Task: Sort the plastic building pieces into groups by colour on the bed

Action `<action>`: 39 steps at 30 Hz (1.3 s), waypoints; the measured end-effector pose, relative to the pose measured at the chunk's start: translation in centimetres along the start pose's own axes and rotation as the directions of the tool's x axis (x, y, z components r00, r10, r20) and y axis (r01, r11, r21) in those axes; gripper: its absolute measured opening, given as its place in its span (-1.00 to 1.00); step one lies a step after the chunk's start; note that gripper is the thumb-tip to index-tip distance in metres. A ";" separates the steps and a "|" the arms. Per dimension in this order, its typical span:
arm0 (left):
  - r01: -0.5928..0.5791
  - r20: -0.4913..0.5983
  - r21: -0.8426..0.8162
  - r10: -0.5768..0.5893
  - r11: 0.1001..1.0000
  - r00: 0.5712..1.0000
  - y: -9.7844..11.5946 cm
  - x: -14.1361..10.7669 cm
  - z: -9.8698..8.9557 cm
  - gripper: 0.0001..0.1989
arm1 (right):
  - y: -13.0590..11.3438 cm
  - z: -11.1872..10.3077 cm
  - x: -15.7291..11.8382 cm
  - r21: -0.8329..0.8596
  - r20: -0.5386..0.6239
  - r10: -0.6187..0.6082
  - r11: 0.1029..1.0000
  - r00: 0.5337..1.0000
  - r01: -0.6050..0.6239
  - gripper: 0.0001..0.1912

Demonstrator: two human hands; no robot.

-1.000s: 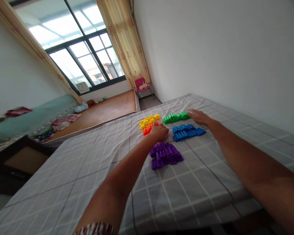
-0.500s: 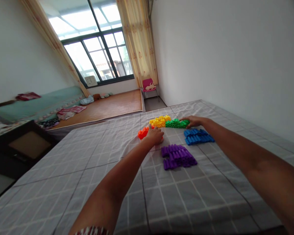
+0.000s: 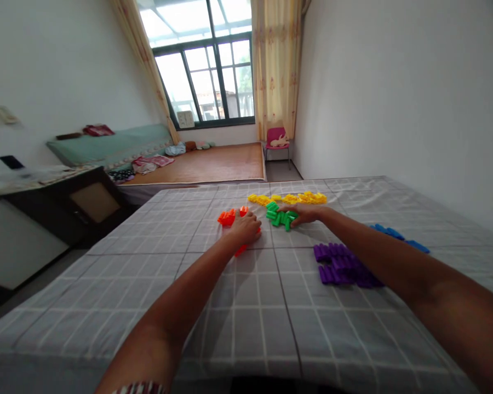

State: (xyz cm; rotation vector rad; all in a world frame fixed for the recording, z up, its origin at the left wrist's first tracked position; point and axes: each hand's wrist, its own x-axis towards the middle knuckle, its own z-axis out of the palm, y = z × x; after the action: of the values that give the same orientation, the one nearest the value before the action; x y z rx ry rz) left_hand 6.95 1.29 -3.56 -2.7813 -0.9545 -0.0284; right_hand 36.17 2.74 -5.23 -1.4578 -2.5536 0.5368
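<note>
My left hand (image 3: 246, 225) lies over a group of orange plastic pieces (image 3: 226, 218), its fingers curved down round some of them. More orange pieces show beyond and below the palm; those under it are hidden. To the right, my right hand (image 3: 304, 213) is closed round the side of a bunch of green plastic pieces (image 3: 278, 216), which look like short ridged tubes. Behind the green bunch runs a loose row of yellow pieces (image 3: 310, 198). Purple pieces (image 3: 332, 262) lie stacked nearer me, partly covered by my right forearm. Blue pieces (image 3: 388, 231) show beyond that forearm.
Everything coloured lies on a grey checked cloth (image 3: 213, 323). A dark cabinet (image 3: 86, 202) stands to the left. Past the cloth's far edge are a low bed with a brown mat (image 3: 222, 164) and a pink chair (image 3: 276, 137). A white wall (image 3: 394, 87) rises on the right.
My right hand has shifted the green pieces left and nearer, away from the yellow ones. The yellow group is now spread into a longer row. The camera view has turned left.
</note>
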 end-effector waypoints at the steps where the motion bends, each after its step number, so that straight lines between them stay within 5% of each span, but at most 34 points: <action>1: 0.017 -0.008 -0.005 -0.017 1.000 1.000 -0.8 -0.9 0.2 -0.73 | -1.3 0.3 1.1 -0.018 0.000 -0.039 0.999 0.999 0.039 -0.16; 7: 0.095 -0.062 -0.028 -0.097 0.995 0.993 -5.2 -5.8 1.0 -0.75 | -7.9 2.5 7.0 -0.117 0.068 -0.069 0.990 0.995 0.077 -0.17; 15: 0.239 -0.141 -0.088 -0.250 0.967 0.958 -10.1 -10.1 2.2 -0.72 | -13.2 4.8 13.4 -0.155 0.108 -0.087 0.982 0.990 0.103 -0.32; 22: 0.465 -0.120 -0.108 -0.476 0.879 0.871 -12.0 -12.6 1.7 -0.53 | -17.5 4.0 14.1 -0.027 -0.130 -0.058 0.998 0.990 0.055 -0.48; 26: 0.423 -0.163 -0.090 -0.433 0.901 0.887 -10.1 -12.8 0.4 -0.59 | -15.7 0.7 9.0 0.071 -0.242 -0.109 0.989 0.964 0.130 -0.43; 30: 0.250 -0.210 -0.117 -0.270 0.961 0.940 -5.5 -10.5 -1.2 -0.63 | -9.7 -3.8 -0.9 0.108 -0.236 0.037 0.994 0.971 -0.012 -0.34; 35: -0.093 -0.224 -0.152 0.057 0.984 0.973 3.5 -5.0 -3.8 -0.60 | -0.7 -7.5 -16.4 0.139 -0.161 0.426 0.903 0.890 -0.407 -0.15; 39: -0.393 -0.232 -0.172 0.351 0.903 0.907 12.2 -0.7 -5.4 -0.54 | 4.1 -7.0 -26.2 0.062 -0.068 0.557 0.830 0.827 -0.554 0.06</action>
State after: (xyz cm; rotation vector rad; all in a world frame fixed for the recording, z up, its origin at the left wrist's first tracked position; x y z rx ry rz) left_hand 14.08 -9.62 -0.55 -3.0382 -0.3769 -0.3619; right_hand 55.09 -16.20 0.82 -2.1670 -2.0091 0.5725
